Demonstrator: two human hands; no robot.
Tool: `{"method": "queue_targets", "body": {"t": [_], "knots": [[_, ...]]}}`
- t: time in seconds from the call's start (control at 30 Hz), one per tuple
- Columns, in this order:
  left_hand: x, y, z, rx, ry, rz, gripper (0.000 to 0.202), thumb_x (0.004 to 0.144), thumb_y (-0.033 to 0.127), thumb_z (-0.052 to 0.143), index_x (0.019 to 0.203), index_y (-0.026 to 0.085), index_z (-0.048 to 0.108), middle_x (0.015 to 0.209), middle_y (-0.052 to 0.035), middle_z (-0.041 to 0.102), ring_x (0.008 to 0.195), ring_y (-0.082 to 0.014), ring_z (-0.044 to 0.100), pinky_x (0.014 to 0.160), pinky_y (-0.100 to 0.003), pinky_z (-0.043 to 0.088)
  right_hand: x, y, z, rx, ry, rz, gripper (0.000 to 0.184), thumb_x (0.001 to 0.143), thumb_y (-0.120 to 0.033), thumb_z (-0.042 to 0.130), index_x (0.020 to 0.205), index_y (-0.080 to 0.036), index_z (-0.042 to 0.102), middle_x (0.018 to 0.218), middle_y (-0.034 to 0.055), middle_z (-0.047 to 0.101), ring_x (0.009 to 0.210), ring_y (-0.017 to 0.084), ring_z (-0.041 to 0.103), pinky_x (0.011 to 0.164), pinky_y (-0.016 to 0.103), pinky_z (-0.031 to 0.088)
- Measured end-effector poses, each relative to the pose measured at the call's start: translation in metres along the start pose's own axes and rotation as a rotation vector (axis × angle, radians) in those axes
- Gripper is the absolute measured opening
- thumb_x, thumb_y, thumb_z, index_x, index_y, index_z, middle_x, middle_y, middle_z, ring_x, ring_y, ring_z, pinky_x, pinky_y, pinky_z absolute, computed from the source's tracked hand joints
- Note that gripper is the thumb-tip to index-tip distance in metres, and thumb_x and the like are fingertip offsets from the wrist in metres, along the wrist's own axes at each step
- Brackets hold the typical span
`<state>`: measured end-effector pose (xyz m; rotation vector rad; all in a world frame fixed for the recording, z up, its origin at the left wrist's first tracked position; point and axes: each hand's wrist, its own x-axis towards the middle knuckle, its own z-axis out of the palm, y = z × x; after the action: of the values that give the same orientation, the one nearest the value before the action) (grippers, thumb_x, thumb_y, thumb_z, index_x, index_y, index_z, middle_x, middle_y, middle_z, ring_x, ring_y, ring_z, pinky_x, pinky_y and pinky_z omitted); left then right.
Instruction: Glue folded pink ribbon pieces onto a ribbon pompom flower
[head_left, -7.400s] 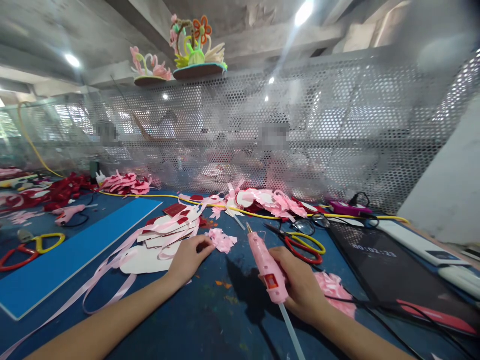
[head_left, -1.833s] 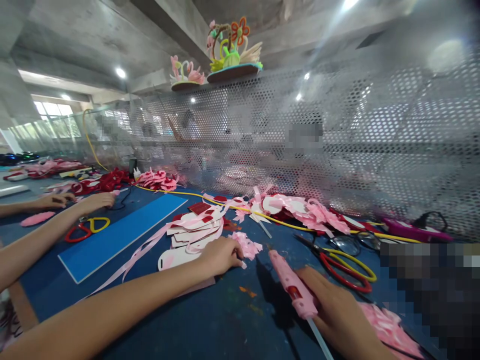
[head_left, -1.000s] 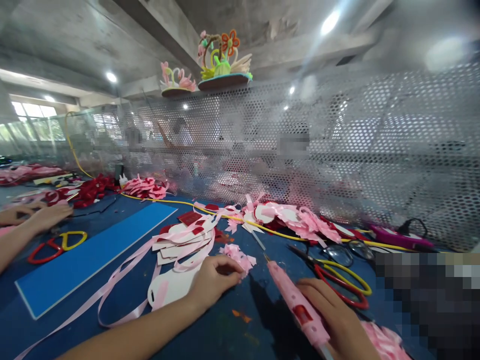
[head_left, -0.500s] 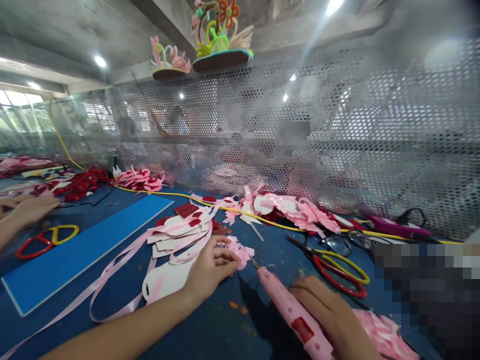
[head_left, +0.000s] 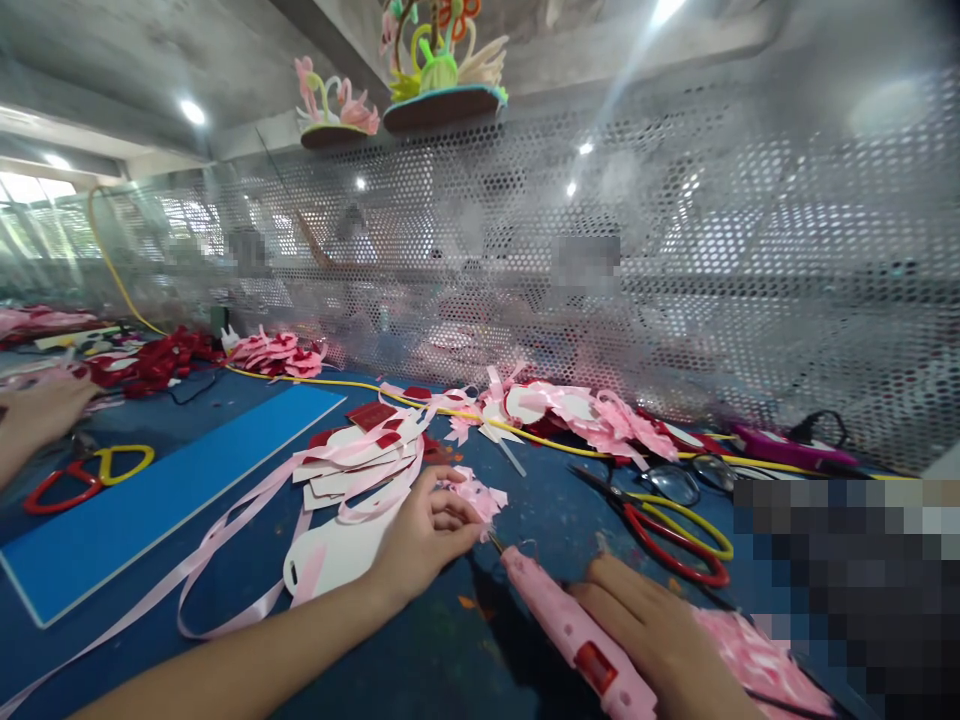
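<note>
My right hand (head_left: 660, 640) grips a pink hot glue gun (head_left: 566, 630) at the lower right, its metal tip aimed up-left toward my left hand. My left hand (head_left: 424, 535) rests on the blue table (head_left: 450, 660) with fingers curled in a pinch on a small pink ribbon piece (head_left: 474, 497). Just left of that hand lies a white card cut-out (head_left: 337, 555) with pink ribbon (head_left: 225, 520) trailing over it. A stack of white and red cards (head_left: 360, 455) sits behind.
Red-and-yellow scissors (head_left: 667, 525) and glasses (head_left: 679, 480) lie right of the gun. Pink bows (head_left: 577, 410) and a yellow cable (head_left: 375, 390) run along the perforated metal screen (head_left: 675, 250). A blue board (head_left: 150, 480) lies left. Another person's hand (head_left: 34, 415) is near second scissors (head_left: 82, 470).
The glue gun has swung left and lower, bringing its tip close to my left hand's fingers. My left hand closed on the pink piece. The neighbour's hand drew back left.
</note>
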<state>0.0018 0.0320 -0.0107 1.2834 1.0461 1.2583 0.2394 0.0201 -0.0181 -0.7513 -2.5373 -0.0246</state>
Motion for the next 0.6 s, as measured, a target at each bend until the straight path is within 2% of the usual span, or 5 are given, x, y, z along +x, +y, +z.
{"method": "queue_targets", "body": {"t": [0.3,0.6], "knots": [[-0.001,-0.0017,-0.0001,-0.013,-0.033,0.005,0.044,0.067,0.011,0.065,0.102,0.021,0.039,0.074,0.003,0.062,0.063,-0.0095,0.059,0.058,-0.02,0.041,0.0005,-0.0014,-0.0014,-0.038,-0.009,0.01,0.014,0.085,-0.016,0.038,0.077,-0.02,0.048,0.07,0.0038,0.049,0.064,0.018,0.048,0.057,0.028,0.035],[-0.0003,-0.002,-0.0004,-0.009,-0.041,0.013,0.046,0.068,0.011,0.064,0.103,0.021,0.037,0.075,0.003,0.062,0.065,-0.0092,0.058,0.063,-0.021,0.043,-0.0003,-0.0012,0.0015,-0.037,-0.012,0.011,0.013,0.084,-0.014,0.038,0.077,-0.021,0.047,0.071,0.0039,0.049,0.064,0.019,0.048,0.058,0.029,0.034]]}}
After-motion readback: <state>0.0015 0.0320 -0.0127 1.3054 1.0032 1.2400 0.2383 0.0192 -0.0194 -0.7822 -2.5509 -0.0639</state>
